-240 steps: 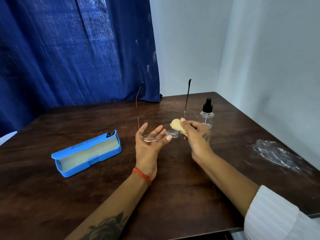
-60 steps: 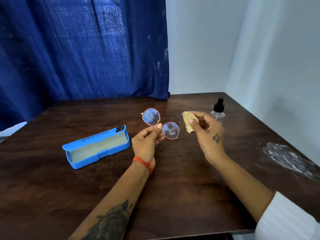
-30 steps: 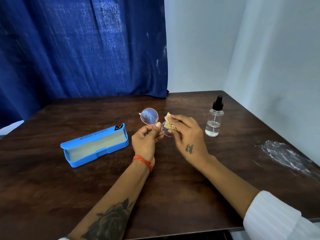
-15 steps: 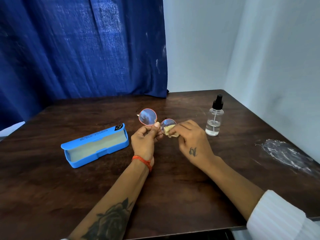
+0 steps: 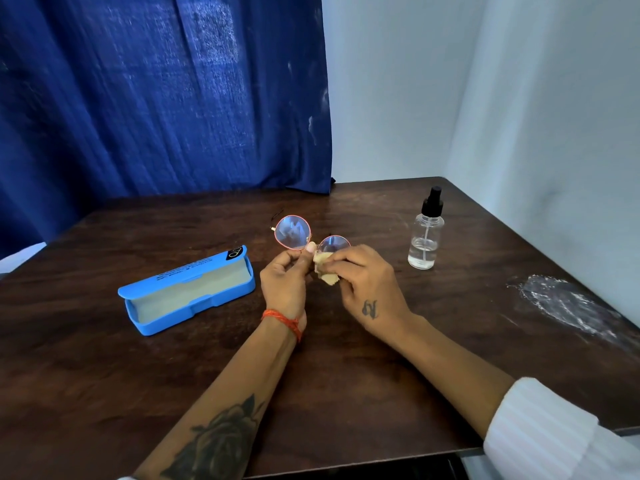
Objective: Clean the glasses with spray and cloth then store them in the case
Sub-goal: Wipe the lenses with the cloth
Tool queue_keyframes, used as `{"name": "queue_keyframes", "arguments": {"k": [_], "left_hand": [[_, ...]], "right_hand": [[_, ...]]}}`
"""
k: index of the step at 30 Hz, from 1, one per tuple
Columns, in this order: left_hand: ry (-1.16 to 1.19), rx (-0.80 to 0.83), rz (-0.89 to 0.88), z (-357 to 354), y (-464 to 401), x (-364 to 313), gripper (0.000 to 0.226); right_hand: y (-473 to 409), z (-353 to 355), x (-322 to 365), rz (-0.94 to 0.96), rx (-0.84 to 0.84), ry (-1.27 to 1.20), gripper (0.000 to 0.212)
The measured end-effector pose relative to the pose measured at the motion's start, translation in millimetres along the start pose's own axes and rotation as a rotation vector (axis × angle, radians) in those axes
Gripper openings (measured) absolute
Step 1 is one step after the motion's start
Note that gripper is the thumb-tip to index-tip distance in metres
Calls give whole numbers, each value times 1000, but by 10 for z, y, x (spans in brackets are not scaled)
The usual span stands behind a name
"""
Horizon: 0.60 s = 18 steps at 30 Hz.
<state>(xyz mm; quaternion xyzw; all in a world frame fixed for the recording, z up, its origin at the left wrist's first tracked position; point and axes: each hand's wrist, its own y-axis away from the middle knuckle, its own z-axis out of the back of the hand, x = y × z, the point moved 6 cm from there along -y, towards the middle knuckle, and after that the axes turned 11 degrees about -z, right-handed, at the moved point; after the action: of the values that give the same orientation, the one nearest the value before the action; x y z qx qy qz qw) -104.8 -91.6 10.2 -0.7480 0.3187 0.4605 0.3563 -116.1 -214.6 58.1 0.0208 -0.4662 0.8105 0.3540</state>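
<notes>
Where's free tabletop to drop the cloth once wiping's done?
Bare wood in front of the blue case, left of the left hand; also between the right hand and the spray bottle, and the near strip of table between the forearms. Crowded at centre around the glasses and cloth. Avoid the white smear far right.

The right hand [image 5: 363, 282] and the cloth [image 5: 323, 268] cover the lower part of 1 lens of the glasses [image 5: 292, 233], whose temples are almost wholly out of sight behind the lenses. The print on the lid of the case [image 5: 187, 289] is too small to read. The counter [image 5: 346, 393] is cut off at the left, right and bottom edges.
</notes>
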Motion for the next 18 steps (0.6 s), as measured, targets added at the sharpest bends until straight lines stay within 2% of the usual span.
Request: {"name": "queue_keyframes", "arguments": {"k": [4, 11, 18], "left_hand": [[18, 3, -1, 7, -12, -11, 11], [21, 11, 0, -11, -12, -10, 14], [27, 10, -13, -18, 15, -31, 8]], "right_hand": [[-15, 86, -58, -9, 13, 15, 37], [-104, 157, -221, -135, -140, 30, 29], [-51, 21, -18, 21, -66, 43, 33]]}}
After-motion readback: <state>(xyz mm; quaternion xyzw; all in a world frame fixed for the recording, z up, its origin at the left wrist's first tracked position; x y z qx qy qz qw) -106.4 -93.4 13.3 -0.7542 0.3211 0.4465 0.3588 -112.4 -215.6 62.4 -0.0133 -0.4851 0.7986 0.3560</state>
